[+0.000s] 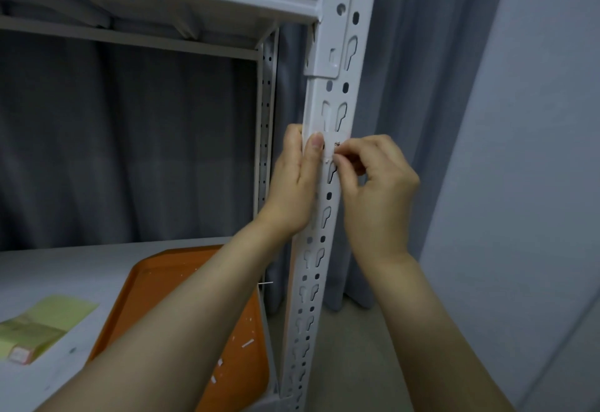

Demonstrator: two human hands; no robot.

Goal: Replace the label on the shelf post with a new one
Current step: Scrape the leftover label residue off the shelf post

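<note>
Far left, on the lower shelf board [81,265], a yellow-green sheet of stickers [45,320] is lying flat. I am taking it as the supply for the new label, though the print is too blurred to read.

Beside it, an orange tray [181,269] is holding small white scraps [248,343].

The left hand [292,184] is wrapping around the shelf post [323,184] from the left side, fingers curled behind it and the thumb pressing flat on the front face.

The label [331,139] is sitting on the front of the post at thumb height, pale and hard to tell from the paint. Its left part is lying under the thumb.

The right hand [380,191] is pinching at the label's lower right edge with thumb and forefinger tips, the other fingers curled in.

My reading: the old label is being picked loose, not a new one laid down, but I cannot be sure from here.

To do this well:
- I am wanting the left thumb bearing down close to the peel line, so the label comes away whole.
- The pull should be running low and slow along the post face, not outward.
- The keyhole slots under the label are where it is likely tearing; ease over them.

At the right, grey curtain [406,87] is hanging behind the post.
</note>
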